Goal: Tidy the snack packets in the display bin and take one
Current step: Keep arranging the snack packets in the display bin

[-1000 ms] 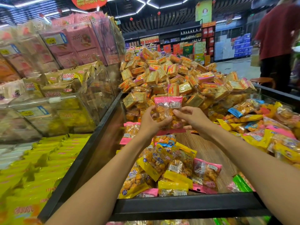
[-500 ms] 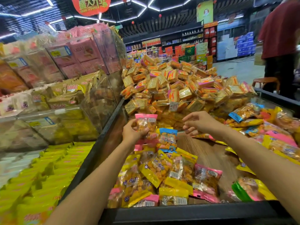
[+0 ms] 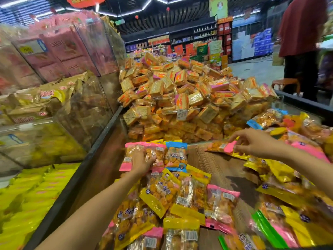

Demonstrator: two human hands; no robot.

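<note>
Display bin [image 3: 210,157], wood-grain floor, dark rim; bare strip down its middle, snack packets heaped along both sides.

Left hand [image 3: 142,162]: lay on a pink-edged packet [image 3: 129,156] at the bin's far-left corner, fingers curled over its face, apparently pressing it flat into a row beside the blue-topped packet [image 3: 175,156], which touched it on the right.

Right hand [image 3: 252,142]: fingers pinched the pink end of a second packet [image 3: 220,147], held level just above the bin's floor toward its far-right side, probably lifted from the right-hand heap to join the row.

Loose pile [image 3: 180,201], yellow and pink: near end of the bin, overlapping, unsorted.

Cracker mound [image 3: 180,91]: beyond the bin's clear far wall.
</note>
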